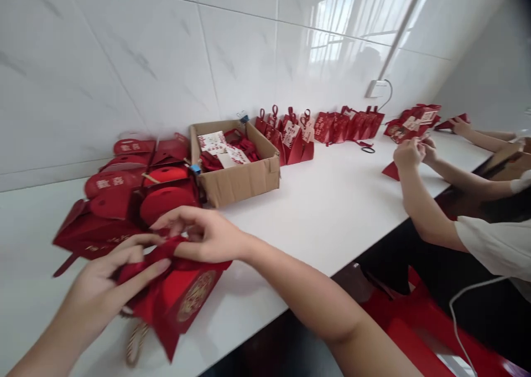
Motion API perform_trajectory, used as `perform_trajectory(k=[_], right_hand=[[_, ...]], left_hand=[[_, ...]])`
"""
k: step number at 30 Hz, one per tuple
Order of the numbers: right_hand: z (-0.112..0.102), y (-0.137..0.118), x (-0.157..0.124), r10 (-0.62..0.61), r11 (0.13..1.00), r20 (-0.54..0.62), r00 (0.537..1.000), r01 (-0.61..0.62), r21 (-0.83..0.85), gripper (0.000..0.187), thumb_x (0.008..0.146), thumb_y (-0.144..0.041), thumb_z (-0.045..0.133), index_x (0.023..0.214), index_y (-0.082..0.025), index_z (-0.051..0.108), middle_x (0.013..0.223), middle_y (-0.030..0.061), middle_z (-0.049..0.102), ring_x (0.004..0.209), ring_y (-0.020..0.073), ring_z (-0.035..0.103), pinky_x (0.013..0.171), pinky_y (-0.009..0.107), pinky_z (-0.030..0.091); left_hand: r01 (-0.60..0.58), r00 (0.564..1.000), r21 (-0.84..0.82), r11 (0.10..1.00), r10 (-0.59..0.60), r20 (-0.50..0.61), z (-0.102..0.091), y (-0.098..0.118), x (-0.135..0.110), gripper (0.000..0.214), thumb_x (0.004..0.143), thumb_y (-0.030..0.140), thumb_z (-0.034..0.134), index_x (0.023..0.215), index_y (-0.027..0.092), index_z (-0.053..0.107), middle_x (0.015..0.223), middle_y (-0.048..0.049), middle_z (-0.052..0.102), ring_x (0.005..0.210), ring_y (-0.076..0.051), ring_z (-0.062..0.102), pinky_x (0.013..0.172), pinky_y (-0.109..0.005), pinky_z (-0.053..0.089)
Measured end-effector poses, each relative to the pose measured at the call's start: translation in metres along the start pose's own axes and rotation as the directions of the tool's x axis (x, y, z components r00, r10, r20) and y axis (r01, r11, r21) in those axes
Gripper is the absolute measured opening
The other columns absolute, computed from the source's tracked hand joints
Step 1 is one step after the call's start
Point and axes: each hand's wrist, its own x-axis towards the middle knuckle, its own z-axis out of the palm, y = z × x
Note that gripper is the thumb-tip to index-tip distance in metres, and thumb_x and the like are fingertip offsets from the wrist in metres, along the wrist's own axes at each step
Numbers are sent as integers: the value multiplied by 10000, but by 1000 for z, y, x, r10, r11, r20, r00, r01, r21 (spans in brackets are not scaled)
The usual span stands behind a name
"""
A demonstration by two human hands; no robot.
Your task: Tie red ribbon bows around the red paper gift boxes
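Note:
A red gift box (194, 297) with a gold emblem on its side sits at the near edge of the white table. Across its top runs a dark red ribbon (166, 249), bunched into loops. My left hand (112, 274) pinches the ribbon from the left, thumb stretched along it. From the right, my right hand (207, 236) grips the same ribbon with thumb and curled fingers. A twisted cord loop (136, 341) hangs at the box's near left side. Just behind my hands stand several red boxes (112, 202) with rounded flaps.
A cardboard box (244, 183) holds red ribbons and printed cards. Rows of small red boxes (292, 139) line the tiled wall. At the right, a co-worker's hands (410, 153) hold a red piece; another person's hand (460, 127) lies beyond. A black ring (368, 150) rests on the table (323, 200).

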Motion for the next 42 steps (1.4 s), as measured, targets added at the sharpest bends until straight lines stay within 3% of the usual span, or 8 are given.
perform_trajectory(k=[2, 5, 13, 19, 24, 29, 34, 42], right_hand=[[-2, -4, -4, -1, 1000, 54, 999, 0, 19, 311, 727, -103, 608, 1029, -167, 568, 817, -19, 543, 661, 63, 485, 567, 163, 404], [-4, -9, -6, 35, 997, 157, 987, -46, 68, 302, 731, -99, 594, 1028, -148, 574, 763, -32, 525, 610, 56, 453, 524, 171, 360], [-18, -12, -10, 168, 964, 311, 936, -222, 145, 343, 756, -115, 622, 1092, -168, 574, 835, -12, 543, 642, 61, 494, 565, 187, 403], [-13, -11, -11, 232, 942, 242, 942, -279, 185, 287, 770, -202, 673, 1039, -190, 574, 705, -47, 509, 564, 59, 450, 514, 182, 370], [5, -9, -13, 312, 948, 74, 947, -316, 46, 207, 823, -358, 640, 892, -177, 567, 538, -88, 374, 469, 51, 317, 444, 185, 265], [14, -10, -14, 283, 954, 13, 959, -280, -109, 221, 798, -383, 656, 828, -172, 594, 700, -8, 586, 580, 86, 487, 531, 217, 392], [15, -13, -15, 240, 937, 23, 970, -226, -267, 236, 783, -381, 664, 724, -154, 687, 710, 30, 659, 643, 121, 549, 601, 247, 434], [13, -13, -15, 281, 925, 100, 954, -242, -291, 259, 775, -400, 673, 700, -158, 726, 687, 37, 694, 595, 125, 557, 576, 259, 446]], left_hand=[[-7, 999, -110, 994, 12, 47, 3, 3, -1, 518, 734, 532, 636, 535, 142, 359, 1080, 31, 619, 1041, -236, 585, 934, -388, 448], [-70, 997, -191, 979, 72, 7, 3, 9, -3, 538, 727, 550, 612, 533, 122, 351, 979, 58, 599, 1005, -236, 585, 891, -438, 414], [-2, 992, -330, 944, 42, 115, 0, 21, -10, 481, 717, 379, 711, 532, 173, 317, 1007, -55, 589, 942, -216, 590, 853, -357, 455], [42, 984, -402, 915, 32, 177, -2, 20, -13, 469, 717, 368, 720, 534, 166, 339, 1012, -38, 573, 883, -180, 567, 790, -319, 435], [78, 977, -505, 860, 35, 211, -3, 21, -13, 449, 786, 389, 643, 518, 156, 368, 958, -37, 557, 830, -159, 540, 732, -299, 413], [96, 974, -598, 796, 49, 222, -4, 20, -11, 411, 840, 423, 552, 543, 146, 482, 927, -41, 552, 792, -151, 532, 716, -296, 411], [101, 977, -575, 812, 27, 210, -5, 17, -12, 390, 800, 392, 606, 527, 155, 461, 931, -42, 591, 835, -173, 561, 752, -313, 431], [106, 974, -550, 829, 24, 224, -6, 14, -11, 366, 740, 335, 644, 522, 170, 400, 990, -58, 620, 946, -220, 599, 853, -346, 449]])
